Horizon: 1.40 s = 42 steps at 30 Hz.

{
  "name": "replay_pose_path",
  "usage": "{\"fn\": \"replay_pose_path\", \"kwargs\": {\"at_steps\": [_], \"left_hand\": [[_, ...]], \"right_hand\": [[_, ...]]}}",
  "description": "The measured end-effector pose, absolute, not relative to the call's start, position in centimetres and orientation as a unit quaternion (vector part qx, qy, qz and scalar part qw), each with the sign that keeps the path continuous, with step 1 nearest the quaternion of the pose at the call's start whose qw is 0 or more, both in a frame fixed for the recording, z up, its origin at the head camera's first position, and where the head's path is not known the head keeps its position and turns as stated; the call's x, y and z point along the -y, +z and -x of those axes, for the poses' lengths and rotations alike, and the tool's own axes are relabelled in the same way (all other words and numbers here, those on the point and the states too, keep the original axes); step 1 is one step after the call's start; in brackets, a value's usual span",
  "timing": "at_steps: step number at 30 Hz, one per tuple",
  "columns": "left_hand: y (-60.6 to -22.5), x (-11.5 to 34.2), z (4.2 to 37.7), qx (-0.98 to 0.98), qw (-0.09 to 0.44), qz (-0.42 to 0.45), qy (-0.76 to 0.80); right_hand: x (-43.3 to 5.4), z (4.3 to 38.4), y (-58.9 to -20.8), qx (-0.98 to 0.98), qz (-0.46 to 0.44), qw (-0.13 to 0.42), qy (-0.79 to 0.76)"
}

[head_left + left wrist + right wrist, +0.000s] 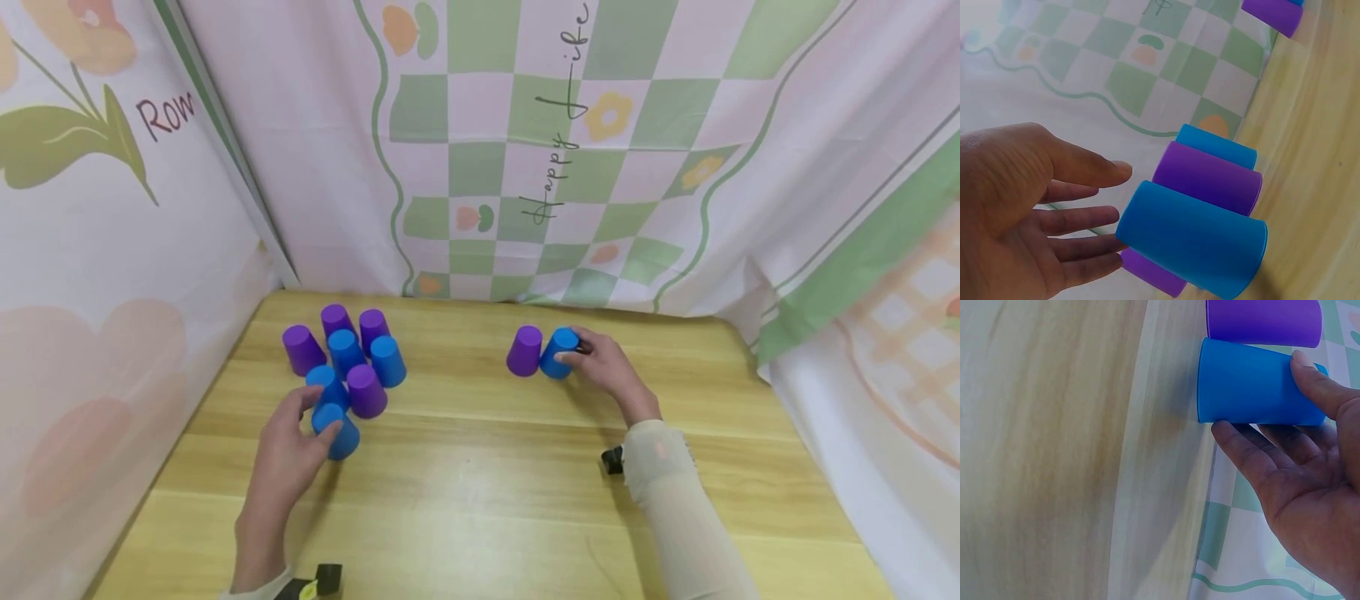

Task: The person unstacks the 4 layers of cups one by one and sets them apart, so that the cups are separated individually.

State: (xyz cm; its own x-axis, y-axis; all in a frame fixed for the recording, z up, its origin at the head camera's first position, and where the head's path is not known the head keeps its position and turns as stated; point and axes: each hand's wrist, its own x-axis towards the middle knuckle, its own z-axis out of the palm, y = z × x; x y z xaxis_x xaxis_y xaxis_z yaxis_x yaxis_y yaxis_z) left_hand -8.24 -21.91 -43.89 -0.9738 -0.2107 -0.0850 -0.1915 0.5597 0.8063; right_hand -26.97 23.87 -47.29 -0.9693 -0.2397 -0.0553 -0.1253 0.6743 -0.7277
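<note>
On the right side of the table, my right hand [611, 371] holds a blue cup [557, 350] between thumb and fingers. The cup stands mouth down beside a purple cup [524, 350]; in the right wrist view my thumb lies on the blue cup's side near its narrow end. At the left, my left hand [288, 454] is at the nearest blue cup [341, 437] of a cluster, its thumb and fingers spread. In the left wrist view this blue cup [1197, 237] sits just beyond the fingertips, with a gap at the thumb.
Behind the left hand's cup stand more upside-down cups, among them a blue cup [324, 383], a purple cup [367, 392] and a purple cup [303, 350] at the outer left. A printed curtain [480, 167] borders the wooden table [480, 492] at the back and sides.
</note>
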Motion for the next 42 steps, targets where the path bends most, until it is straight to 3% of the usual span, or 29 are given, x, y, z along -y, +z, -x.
{"fn": "replay_pose_path", "kwargs": {"at_steps": [10, 17, 23, 26, 34, 42], "left_hand": [[-42.7, 20.6, 7.8, 0.874, 0.095, -0.095, -0.467], [-42.9, 18.9, 8.3, 0.86, 0.191, -0.032, -0.472], [-43.3, 17.4, 9.3, 0.843, 0.235, 0.028, -0.482], [-43.5, 16.3, 9.8, 0.841, 0.225, 0.047, -0.489], [-43.9, 12.2, 11.8, 0.843, 0.138, 0.057, -0.517], [-45.0, 7.8, 15.1, 0.832, 0.132, 0.111, -0.528]], "right_hand": [[-23.9, 27.0, -47.5, -0.911, 0.098, 0.076, -0.393], [-23.8, 27.0, -47.4, -0.909, 0.093, 0.077, -0.399], [-23.7, 27.0, -47.3, -0.91, 0.096, 0.075, -0.396], [-23.6, 27.1, -47.2, -0.91, 0.097, 0.075, -0.395], [-23.7, 27.2, -47.2, -0.911, 0.095, 0.076, -0.394], [-23.9, 26.9, -47.2, -0.912, 0.096, 0.073, -0.392]]}}
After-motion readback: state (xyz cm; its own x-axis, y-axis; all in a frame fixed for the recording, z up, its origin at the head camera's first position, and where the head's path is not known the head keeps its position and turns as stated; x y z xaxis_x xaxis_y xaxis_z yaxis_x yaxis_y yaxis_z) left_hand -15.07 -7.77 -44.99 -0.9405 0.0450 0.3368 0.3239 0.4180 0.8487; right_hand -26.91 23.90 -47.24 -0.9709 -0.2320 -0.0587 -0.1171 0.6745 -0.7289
